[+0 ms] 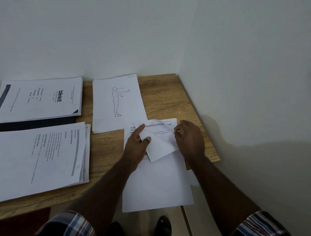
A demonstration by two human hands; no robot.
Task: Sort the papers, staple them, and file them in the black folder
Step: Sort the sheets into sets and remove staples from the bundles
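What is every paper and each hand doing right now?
Left hand: pinches the folded-over sheet.
Right hand: holds the sheet's right edge.
Folded-over sheet: top part bent over, lifted off the pile.
Pile under the hands: flat, hanging over the table edge.
Figure drawing pile: flat, face up.
Blinkit pile: flat on the black folder.
Black folder: lying under papers.
Big left pile: flat, unevenly stacked.

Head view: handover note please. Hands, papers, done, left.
Left hand: pinches the curled top sheet of the front stack.
Right hand: fingers on that sheet's right edge.
Other piles: figure drawing, blinkit stack, task-text stack; black folder lies under the left piles.
Done: sorting partly.
Left: finish sorting, staple, file. No stapler in view.
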